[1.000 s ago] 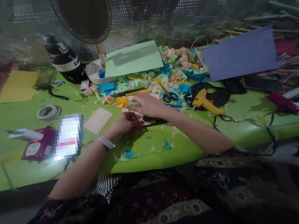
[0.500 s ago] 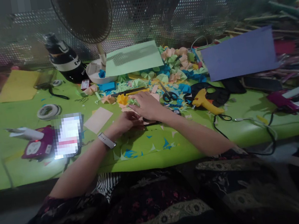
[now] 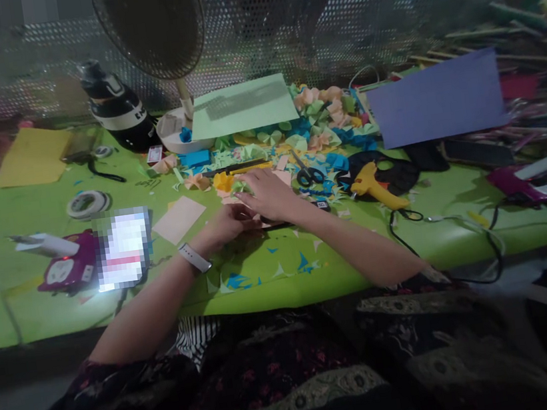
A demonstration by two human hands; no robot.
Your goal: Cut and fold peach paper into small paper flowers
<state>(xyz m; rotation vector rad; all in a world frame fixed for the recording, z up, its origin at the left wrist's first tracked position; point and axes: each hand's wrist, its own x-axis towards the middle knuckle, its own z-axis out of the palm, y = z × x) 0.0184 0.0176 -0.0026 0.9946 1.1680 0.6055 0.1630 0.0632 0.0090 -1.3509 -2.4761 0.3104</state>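
My left hand (image 3: 230,224), with a white band on its wrist, has its fingers curled at the edge of a dark flat object (image 3: 281,225); what is in its grasp is hidden. My right hand (image 3: 268,193) lies palm down over that object, fingers stretched forward. Pale peach paper shows in part around my fingers. A yellow paper flower (image 3: 223,183) sits just beyond my fingertips. To the right of my right hand lie dark-handled scissors (image 3: 310,176). A loose peach paper sheet (image 3: 179,220) rests left of my left hand.
A yellow glue gun (image 3: 377,188) with its cord lies at the right. Paper flowers (image 3: 326,107) and scraps pile at the back, under a light green sheet (image 3: 243,107). A fan (image 3: 152,26), black bottle (image 3: 120,111), tape roll (image 3: 86,203) and lit phone (image 3: 123,252) stand or lie leftward.
Both hands stay in nearly the same place and pose. The whole view has shifted very slightly.
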